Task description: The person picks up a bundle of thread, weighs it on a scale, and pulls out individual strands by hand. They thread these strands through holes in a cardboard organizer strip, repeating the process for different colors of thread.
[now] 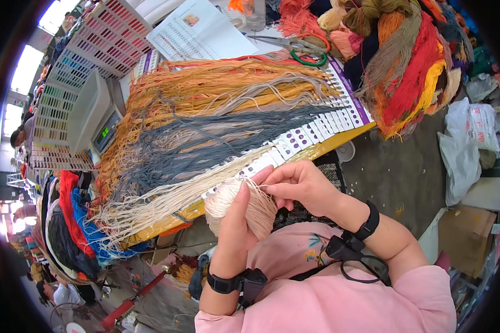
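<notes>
A thick bundle of cream thread (pixel 261 213) is gripped in my left hand (pixel 238 208), its thumb pressed along the front. My right hand (pixel 294 186) meets it at the top, thumb and fingertips pinched on a strand of the cream thread. Just beyond my hands lies a punched white card strip (pixel 294 141) with cream, slate-blue and orange-gold threads looped through its holes. The slate-blue threads (pixel 189 144) lie across the middle of the table, the orange-gold threads (pixel 216 77) farther back, and the loose cream threads (pixel 155 208) along the near edge.
Scissors with green and orange handles (pixel 308 55) rest at the back, beside a printed sheet (pixel 200 30). A digital scale (pixel 104 133) and a color chart rack (pixel 66 89) stand left. Colorful skeins (pixel 405 61) hang at the right corner, others (pixel 75 222) at the left. Plastic bags (pixel 464 144) lie right.
</notes>
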A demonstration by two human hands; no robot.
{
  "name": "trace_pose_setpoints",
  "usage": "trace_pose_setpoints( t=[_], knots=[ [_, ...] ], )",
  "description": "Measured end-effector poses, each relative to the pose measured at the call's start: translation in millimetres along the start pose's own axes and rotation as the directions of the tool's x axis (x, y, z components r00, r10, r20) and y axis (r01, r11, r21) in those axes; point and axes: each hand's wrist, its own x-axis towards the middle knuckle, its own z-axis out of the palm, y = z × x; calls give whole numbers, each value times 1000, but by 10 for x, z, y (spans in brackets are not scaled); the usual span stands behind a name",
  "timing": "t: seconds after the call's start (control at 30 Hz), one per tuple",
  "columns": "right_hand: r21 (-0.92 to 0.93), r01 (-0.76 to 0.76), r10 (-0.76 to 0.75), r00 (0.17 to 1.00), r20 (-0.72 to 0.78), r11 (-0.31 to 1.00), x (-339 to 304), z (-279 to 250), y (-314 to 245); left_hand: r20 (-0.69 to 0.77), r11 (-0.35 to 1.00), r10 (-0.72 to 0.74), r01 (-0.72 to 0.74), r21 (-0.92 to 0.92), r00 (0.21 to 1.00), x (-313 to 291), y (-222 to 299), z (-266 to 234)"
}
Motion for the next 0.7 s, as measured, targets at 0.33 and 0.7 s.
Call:
trace_pose_setpoints(
  t=[0.33,0.7],
  knots=[
    [207,13,-21,999,39,978,-24,-188,62,22,982,-56,59,-179,998,63,-44,-12],
    [201,-66,41,991,124,977,-30,-208,33,-97,989,-82,69,-133,992,134,-26,-21]
  ],
)
